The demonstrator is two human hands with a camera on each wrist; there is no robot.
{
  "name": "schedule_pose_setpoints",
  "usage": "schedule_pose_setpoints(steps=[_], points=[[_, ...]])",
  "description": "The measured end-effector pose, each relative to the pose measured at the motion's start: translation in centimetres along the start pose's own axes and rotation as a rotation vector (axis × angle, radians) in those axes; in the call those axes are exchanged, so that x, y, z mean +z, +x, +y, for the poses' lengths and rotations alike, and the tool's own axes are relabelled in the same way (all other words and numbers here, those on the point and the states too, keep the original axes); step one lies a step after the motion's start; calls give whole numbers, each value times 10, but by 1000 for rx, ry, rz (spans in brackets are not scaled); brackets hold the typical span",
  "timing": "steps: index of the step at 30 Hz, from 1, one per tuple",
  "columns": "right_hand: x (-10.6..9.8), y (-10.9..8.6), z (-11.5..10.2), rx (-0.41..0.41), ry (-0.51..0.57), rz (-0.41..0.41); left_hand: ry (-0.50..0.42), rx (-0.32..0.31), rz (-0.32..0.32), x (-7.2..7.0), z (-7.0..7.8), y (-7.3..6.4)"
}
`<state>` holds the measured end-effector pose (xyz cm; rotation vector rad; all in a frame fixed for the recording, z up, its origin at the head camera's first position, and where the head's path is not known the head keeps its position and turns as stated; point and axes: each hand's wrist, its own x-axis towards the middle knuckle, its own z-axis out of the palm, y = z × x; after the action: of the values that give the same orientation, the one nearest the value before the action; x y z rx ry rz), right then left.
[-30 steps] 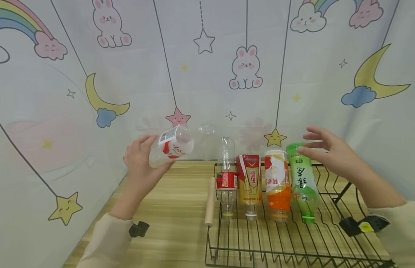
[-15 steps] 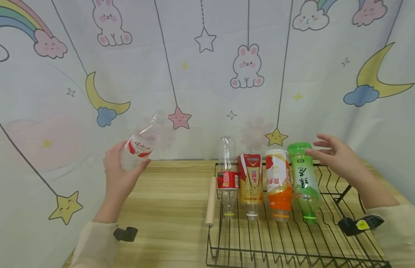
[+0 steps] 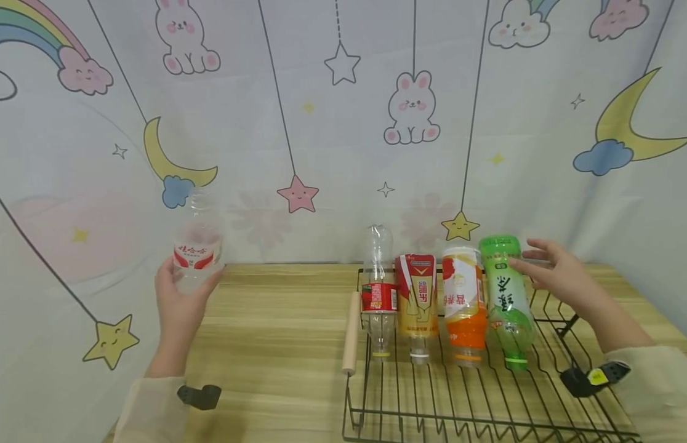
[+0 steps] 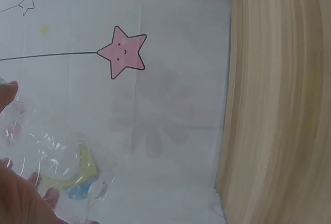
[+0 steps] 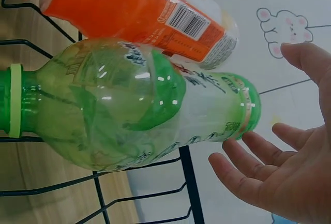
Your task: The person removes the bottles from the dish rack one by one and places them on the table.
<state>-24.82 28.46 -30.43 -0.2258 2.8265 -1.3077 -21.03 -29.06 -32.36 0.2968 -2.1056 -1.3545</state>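
My left hand [image 3: 178, 307] grips a transparent plastic bottle [image 3: 198, 253] with a white and red label. It stands upright, neck up, at the left above the table. In the left wrist view the see-through bottle [image 4: 49, 149] shows between thumb and fingers. My right hand [image 3: 556, 274] is beside the base of an upturned green tea bottle [image 3: 508, 307], its fingers apart and loosely bent around nothing. From the right wrist, the fingertips [image 5: 220, 162] appear right by the base of that green bottle [image 5: 124, 105].
A black wire dish rack [image 3: 426, 413] stands on the wooden table [image 3: 266, 357]. Leaning neck-down in it are a red-labelled clear bottle [image 3: 380, 298], a red and gold one [image 3: 415, 295] and an orange and white one [image 3: 462, 301]. A wooden handle [image 3: 351, 335] flanks the rack. A printed curtain [image 3: 343, 135] hangs behind.
My left hand has moved left with the clear bottle, turning it from tilted sideways to upright. My right hand has moved slightly right and down near the green bottle.
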Motion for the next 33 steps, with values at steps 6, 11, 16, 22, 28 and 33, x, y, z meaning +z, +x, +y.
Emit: schedule_pose_setpoints(steps=[6, 11, 16, 22, 28, 33], points=[[3, 0, 7, 13, -10, -22, -18, -126, 0, -3, -17, 0], [4, -1, 11, 22, -8, -49, -56, -232, 8, -5, -33, 1], [5, 0, 14, 49, -9, -79, -68, -301, 20, -6, -52, 2], [8, 2, 18, 85, -3, -123, -59, -339, 26, -8, -73, 4], [10, 2, 19, 117, -16, -154, -85, -357, 36, -7, -86, 5], [12, 2, 19, 141, -33, -161, -98, -378, 37, -5, -93, 3]])
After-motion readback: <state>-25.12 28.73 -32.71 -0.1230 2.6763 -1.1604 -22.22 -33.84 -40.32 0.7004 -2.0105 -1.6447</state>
